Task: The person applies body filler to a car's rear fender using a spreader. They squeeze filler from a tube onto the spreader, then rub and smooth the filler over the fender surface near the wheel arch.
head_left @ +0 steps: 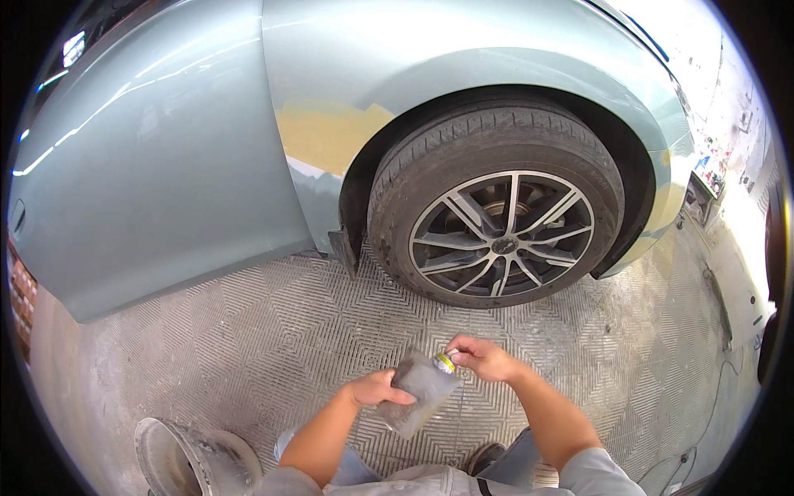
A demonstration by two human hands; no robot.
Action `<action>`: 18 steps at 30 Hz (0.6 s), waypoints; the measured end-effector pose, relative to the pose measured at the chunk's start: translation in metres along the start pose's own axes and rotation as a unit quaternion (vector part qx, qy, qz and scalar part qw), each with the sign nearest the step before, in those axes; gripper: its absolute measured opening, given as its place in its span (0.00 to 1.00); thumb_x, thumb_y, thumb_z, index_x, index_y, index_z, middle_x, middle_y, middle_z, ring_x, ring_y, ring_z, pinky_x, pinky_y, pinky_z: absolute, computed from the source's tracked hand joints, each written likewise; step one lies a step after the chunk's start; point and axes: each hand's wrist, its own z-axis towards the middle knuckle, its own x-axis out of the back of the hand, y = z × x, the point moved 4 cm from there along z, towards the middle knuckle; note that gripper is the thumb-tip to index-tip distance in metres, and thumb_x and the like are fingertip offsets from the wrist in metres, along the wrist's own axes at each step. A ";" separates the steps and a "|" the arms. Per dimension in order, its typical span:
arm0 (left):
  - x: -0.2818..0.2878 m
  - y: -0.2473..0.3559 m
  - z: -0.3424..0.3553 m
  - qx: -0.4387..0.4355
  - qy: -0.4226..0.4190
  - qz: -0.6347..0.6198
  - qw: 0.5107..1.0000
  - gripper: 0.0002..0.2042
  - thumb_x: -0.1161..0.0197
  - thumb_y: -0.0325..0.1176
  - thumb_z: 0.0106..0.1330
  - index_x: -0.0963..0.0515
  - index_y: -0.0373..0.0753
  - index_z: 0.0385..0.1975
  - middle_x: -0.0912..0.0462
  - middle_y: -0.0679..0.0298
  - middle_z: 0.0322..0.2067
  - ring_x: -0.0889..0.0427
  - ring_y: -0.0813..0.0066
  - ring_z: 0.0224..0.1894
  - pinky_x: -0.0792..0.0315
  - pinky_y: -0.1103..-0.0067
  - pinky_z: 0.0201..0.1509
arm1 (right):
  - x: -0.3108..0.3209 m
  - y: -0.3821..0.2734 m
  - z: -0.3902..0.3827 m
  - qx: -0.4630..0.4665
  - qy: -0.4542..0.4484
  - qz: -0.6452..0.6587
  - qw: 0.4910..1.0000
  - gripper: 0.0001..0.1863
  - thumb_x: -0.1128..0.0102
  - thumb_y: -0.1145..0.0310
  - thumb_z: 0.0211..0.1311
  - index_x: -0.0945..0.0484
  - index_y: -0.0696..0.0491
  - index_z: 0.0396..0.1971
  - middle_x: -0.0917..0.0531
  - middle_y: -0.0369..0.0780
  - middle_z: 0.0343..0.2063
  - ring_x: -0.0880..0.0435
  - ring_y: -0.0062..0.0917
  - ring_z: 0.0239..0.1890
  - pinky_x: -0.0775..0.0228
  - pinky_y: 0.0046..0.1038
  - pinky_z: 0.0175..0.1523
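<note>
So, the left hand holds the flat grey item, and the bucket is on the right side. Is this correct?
Not quite: the head view shows the bucket on the left side. The left hand does hold the flat grey item.

Left forearm (pixel 321 436): bare, extends from 7 o'clock toward 1 o'clock. Left hand (pixel 376 388): gripping, thumb uppermost and directed to 3 o'clock; other fingers mostly hidden. Right forearm (pixel 557 419): bare, angled toward 11 o'clock. Right hand (pixel 485 359): pinching, fingertips directed between 9 and 10 o'clock.
</note>
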 end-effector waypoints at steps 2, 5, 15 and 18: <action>0.004 -0.002 0.000 -0.055 -0.023 -0.010 0.998 0.22 0.32 0.32 0.56 0.28 0.30 0.49 0.21 0.63 0.43 0.24 0.75 0.45 0.30 0.77 0.52 | 0.002 0.002 -0.003 -0.065 -0.007 0.135 0.989 0.06 0.51 0.70 0.67 0.28 0.54 0.41 0.25 0.34 0.29 0.27 0.21 0.34 0.33 0.25 0.43; 0.015 -0.014 0.009 -0.022 -0.019 0.207 0.978 0.25 0.30 0.40 0.54 0.26 0.28 0.45 0.19 0.59 0.39 0.22 0.74 0.42 0.29 0.78 0.48 | -0.001 0.005 -0.004 -0.125 -0.037 0.132 0.983 0.07 0.50 0.72 0.67 0.29 0.54 0.42 0.25 0.33 0.31 0.28 0.18 0.34 0.34 0.22 0.42; 0.027 -0.026 0.010 -0.017 0.023 0.341 0.940 0.26 0.30 0.48 0.52 0.24 0.29 0.39 0.19 0.59 0.32 0.22 0.74 0.36 0.28 0.76 0.40 | -0.004 0.008 0.005 -0.123 -0.064 0.033 0.990 0.10 0.46 0.69 0.65 0.30 0.53 0.44 0.25 0.33 0.31 0.28 0.15 0.35 0.34 0.21 0.40; 0.015 -0.013 0.003 -0.068 -0.019 0.216 0.974 0.23 0.30 0.44 0.54 0.24 0.33 0.42 0.19 0.64 0.33 0.23 0.77 0.37 0.28 0.78 0.42 | -0.004 -0.008 0.007 0.033 -0.047 0.125 0.991 0.14 0.48 0.59 0.66 0.30 0.52 0.44 0.26 0.31 0.26 0.31 0.13 0.28 0.37 0.21 0.33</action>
